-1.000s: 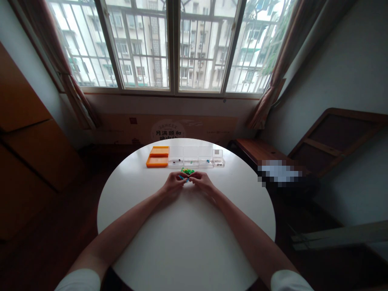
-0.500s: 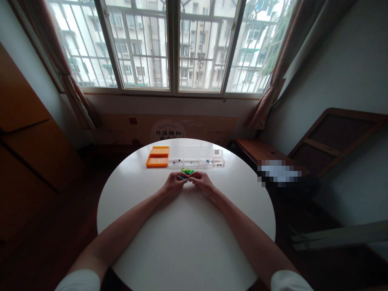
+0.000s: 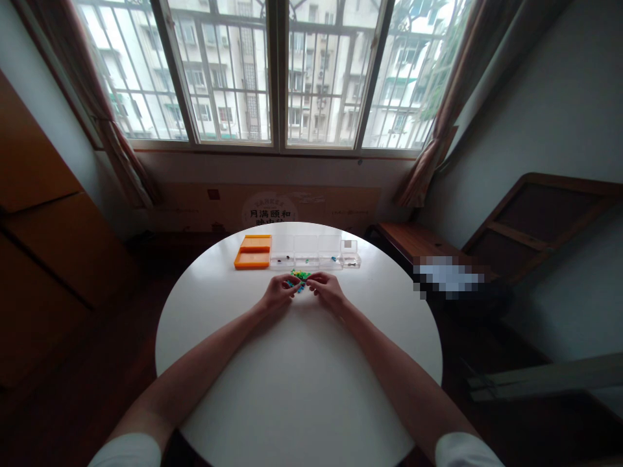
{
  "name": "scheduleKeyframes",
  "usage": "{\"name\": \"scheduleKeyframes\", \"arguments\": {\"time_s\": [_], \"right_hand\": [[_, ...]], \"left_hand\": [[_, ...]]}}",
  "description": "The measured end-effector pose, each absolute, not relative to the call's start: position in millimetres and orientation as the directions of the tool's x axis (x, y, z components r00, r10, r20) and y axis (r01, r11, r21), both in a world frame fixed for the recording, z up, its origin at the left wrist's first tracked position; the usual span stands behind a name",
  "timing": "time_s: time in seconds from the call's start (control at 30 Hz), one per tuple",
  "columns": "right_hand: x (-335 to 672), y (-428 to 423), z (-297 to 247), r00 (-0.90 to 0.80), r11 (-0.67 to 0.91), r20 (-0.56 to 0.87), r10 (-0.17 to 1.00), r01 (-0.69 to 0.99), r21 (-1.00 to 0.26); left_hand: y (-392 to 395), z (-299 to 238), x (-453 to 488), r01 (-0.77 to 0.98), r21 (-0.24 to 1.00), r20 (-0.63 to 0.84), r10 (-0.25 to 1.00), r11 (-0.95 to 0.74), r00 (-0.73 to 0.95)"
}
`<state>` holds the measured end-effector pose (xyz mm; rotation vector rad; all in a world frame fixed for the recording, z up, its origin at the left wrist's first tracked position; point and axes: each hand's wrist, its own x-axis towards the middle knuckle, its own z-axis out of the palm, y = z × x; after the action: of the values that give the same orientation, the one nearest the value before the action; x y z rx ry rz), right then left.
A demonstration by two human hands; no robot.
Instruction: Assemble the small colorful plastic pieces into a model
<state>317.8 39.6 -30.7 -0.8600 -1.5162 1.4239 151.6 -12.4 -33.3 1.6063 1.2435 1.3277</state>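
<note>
My left hand (image 3: pixel 279 290) and my right hand (image 3: pixel 326 287) meet almost fingertip to fingertip above the middle of the round white table (image 3: pixel 302 389). Both have their fingers curled in a pinch. What lies between the fingertips is too small to name. Just beyond them is a heap of tiny green and yellow pieces (image 3: pixel 301 275), partly hidden by the fingers. Several small blue pieces (image 3: pixel 300 288) show between the two hands, close to the left fingertips.
Behind the heap stands an orange tray with its lid raised (image 3: pixel 252 258). Beside it a row of clear lidded boxes (image 3: pixel 306 259) holds a few tiny dark, green and blue pieces. A smaller clear box (image 3: pixel 351 261) ends the row. A wooden bench (image 3: pixel 413 237) stands beyond the table's right edge.
The fingertips have drawn slightly apart, and more of the blue pieces shows between them. My right hand has shifted up a little. The boxes have not moved.
</note>
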Motion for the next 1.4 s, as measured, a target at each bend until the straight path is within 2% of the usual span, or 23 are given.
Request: {"name": "scheduleKeyframes", "arguments": {"time_s": [0.2,0.53,1.4], "right_hand": [[322.7,44.2,-30.1,-0.225,0.036,0.086,0.971,-0.217,-0.975],[318.1,41.9,-35.5,-0.392,0.201,0.218,0.894,-0.084,-0.976],[316.5,41.3,-35.3,-0.425,0.21,0.226,0.876,-0.086,-0.974]], "left_hand": [[-13.0,-33.0,152.8,0.263,0.927,0.278,0.961,-0.269,0.002],[-10.5,-34.8,151.2,0.249,0.919,0.315,0.949,-0.307,0.007],[-9.7,-36.3,150.4,0.287,0.909,0.315,0.949,-0.304,0.008]]}}
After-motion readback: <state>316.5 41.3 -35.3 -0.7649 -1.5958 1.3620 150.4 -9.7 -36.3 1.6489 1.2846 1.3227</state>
